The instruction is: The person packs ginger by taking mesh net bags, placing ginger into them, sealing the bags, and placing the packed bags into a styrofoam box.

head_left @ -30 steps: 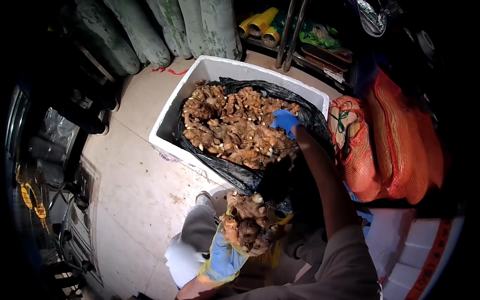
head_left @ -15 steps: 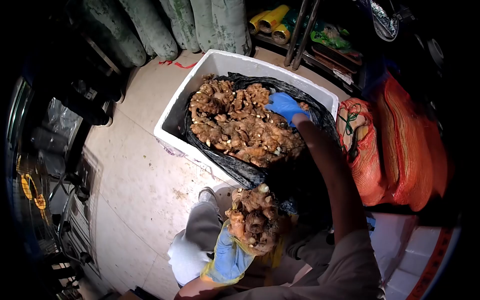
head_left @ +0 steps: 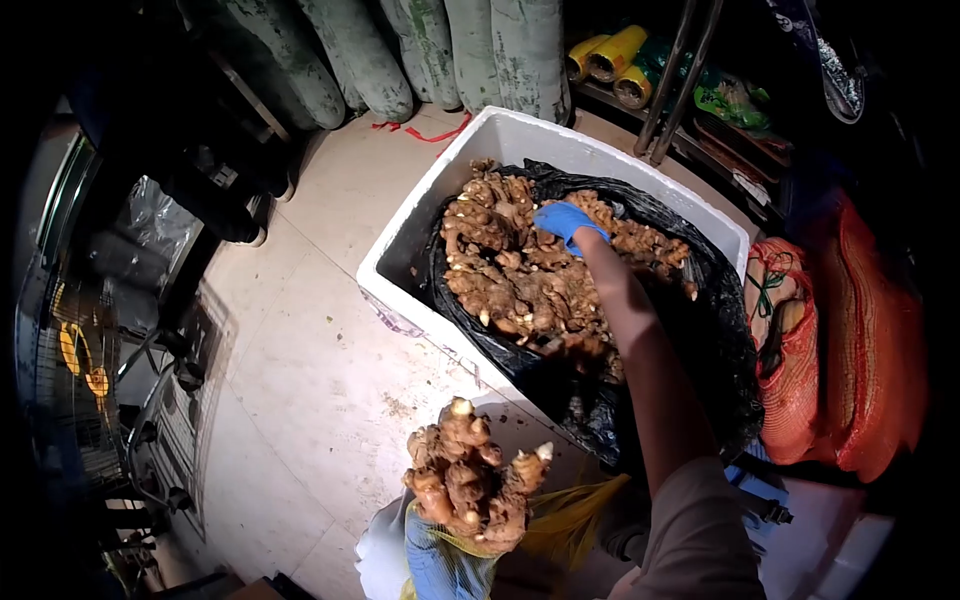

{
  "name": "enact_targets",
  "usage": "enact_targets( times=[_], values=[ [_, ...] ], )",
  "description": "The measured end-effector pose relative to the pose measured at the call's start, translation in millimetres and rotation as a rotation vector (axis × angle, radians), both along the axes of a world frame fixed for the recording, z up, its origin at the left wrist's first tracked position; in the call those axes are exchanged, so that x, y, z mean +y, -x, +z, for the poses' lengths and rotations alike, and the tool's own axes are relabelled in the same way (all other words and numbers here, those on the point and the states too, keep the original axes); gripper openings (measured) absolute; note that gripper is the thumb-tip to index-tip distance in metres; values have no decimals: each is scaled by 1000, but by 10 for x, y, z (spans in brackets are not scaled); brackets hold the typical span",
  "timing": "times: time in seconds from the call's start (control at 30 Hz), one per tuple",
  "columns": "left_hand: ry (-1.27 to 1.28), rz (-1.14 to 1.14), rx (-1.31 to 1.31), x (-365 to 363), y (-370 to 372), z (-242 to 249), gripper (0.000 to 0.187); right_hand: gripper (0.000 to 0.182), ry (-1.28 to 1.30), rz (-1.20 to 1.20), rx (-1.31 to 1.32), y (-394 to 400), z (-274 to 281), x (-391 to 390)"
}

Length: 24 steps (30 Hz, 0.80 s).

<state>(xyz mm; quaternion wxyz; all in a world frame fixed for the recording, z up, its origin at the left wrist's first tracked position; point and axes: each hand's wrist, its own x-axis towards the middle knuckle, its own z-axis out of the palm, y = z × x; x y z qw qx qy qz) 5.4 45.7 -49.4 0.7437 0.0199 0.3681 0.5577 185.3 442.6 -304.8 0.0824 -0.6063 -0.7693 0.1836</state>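
My left hand [head_left: 445, 560], in a blue glove with a yellow mesh bag [head_left: 480, 572] drawn over it, grips a large knobbly ginger root [head_left: 465, 480] above the floor. Ginger roots [head_left: 520, 285] are heaped in a white foam box [head_left: 400, 230] lined with a black plastic bag [head_left: 470, 330]. Among those roots is my right hand [head_left: 568, 222], also gloved in blue. Its fingers curl down against a piece of ginger, and their tips are partly hidden.
Orange mesh sacks [head_left: 870, 350] stand right of the box. Long pale green wax gourds [head_left: 480, 60] line the back. Yellow rolls [head_left: 618, 55] lie on a rack. At left are a wire cart [head_left: 150, 430] and another person's dark legs [head_left: 210, 195].
The view has shifted, so the box appears farther right. My right hand has moved left across the ginger heap. The root in my left hand has turned and sits lower in view.
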Motion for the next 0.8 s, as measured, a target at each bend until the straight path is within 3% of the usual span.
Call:
enact_targets(
  times=[0.07,0.13,0.17,0.23,0.37,0.43,0.47,0.53,0.6,0.63,0.67,0.7,0.8],
  values=[
    [5,11,11,-7,50,9,51,29,137,-58,-6,81,165,-32],
    [5,29,6,-7,77,13,50,23,123,-218,474,-22,168,-119],
    [7,35,-3,-7,89,18,50,23,129,-214,464,-53,186,-120],
    [-4,44,-13,-9,107,38,50,31,120,-152,1144,-123,119,-22],
    [-52,81,-58,4,83,64,50,45,-50,-28,1232,-192,1046,-535],
    [-70,94,-87,35,44,30,48,54,153,-55,1212,-251,1385,-847],
    [-94,103,-102,23,32,-45,46,49,99,-79,1214,-249,1634,-1075],
    [-402,-126,877,-66,69,-84,43,41,132,-29,1219,-314,2070,-1430],
    [-365,78,-83,49,-7,67,41,28,117,-55,1469,-269,2587,-1974],
    [-238,139,124,-15,-34,-97,43,24,132,-56,1556,-185,2912,-2305],
    [-246,146,109,-9,-57,-89,43,21,150,-58,1643,-92,3102,-2598],
    [-302,151,71,36,-75,-41,43,21,146,-48,1627,-32,3101,-2856],
    [-423,159,19,115,-106,109,43,22,319,88,1906,96,2978,-3493]
  ],
)
